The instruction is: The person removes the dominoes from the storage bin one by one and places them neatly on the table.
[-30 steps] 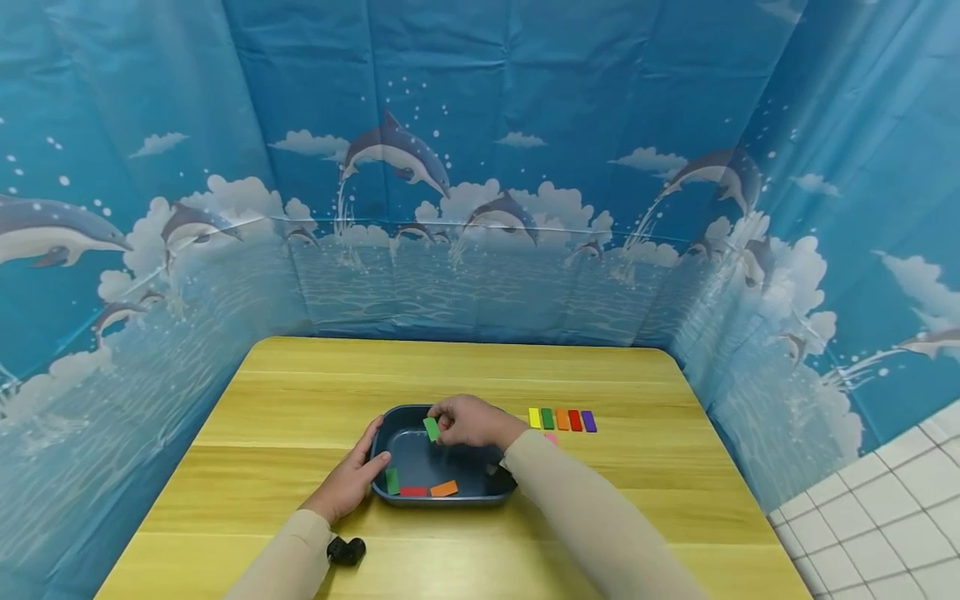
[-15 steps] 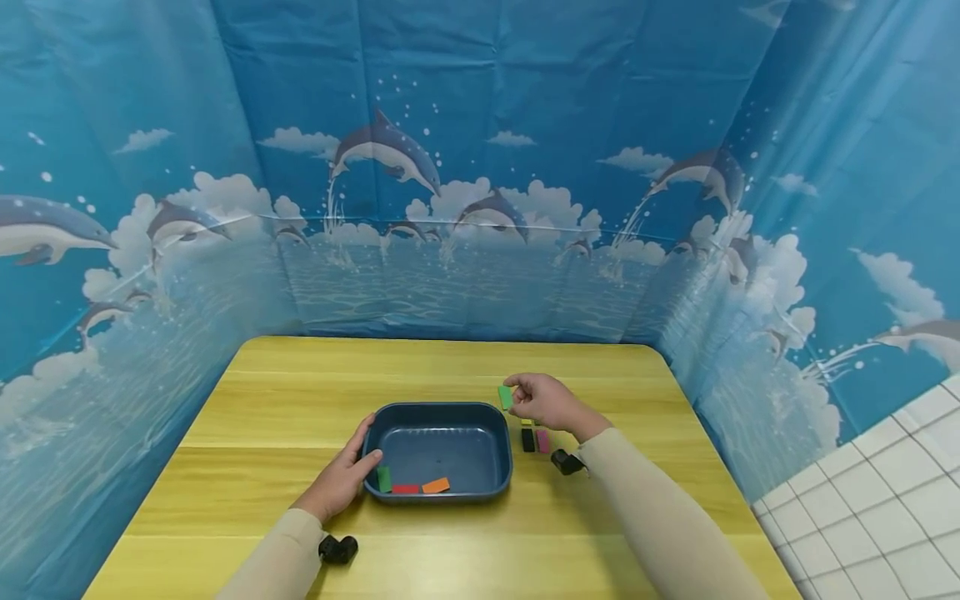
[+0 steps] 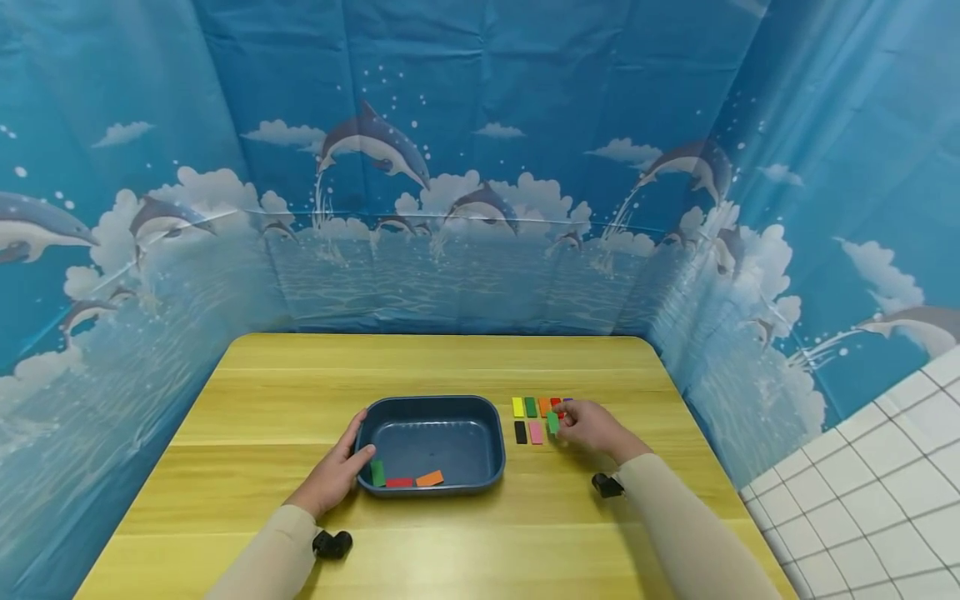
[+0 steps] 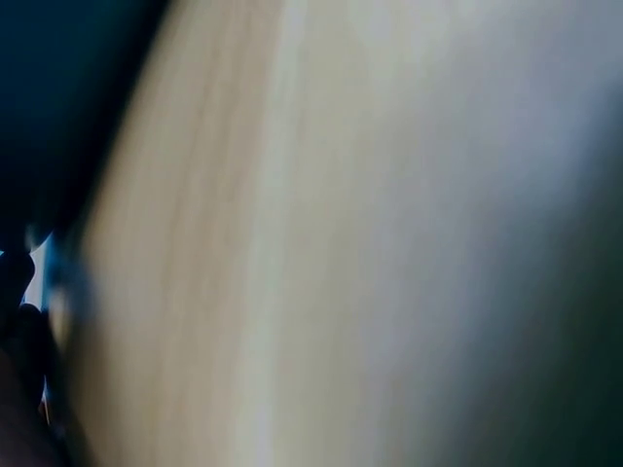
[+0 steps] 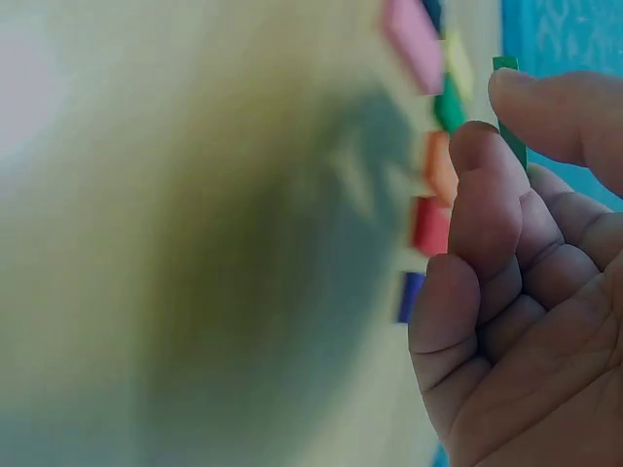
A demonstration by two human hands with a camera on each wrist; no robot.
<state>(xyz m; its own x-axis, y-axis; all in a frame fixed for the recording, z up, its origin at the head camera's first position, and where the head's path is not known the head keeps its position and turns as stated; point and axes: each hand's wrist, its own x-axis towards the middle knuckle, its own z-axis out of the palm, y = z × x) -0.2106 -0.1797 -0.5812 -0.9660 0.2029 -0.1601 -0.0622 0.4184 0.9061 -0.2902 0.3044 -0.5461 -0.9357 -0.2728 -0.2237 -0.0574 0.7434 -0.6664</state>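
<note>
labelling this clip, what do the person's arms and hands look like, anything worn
Both arms wear long, plain beige sleeves reaching the wrists. The left hand and right hand are bare: no gloves, no rings visible. A small black camera is strapped under each wrist, the left wrist camera and the right wrist camera.

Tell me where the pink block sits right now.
In the head view, the pink block lies on the table right of the blue tray, between the black block and the right hand.

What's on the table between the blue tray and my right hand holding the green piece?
In the head view, a black block and a pink block lie side by side between the blue tray and the right hand holding the green piece.
</note>
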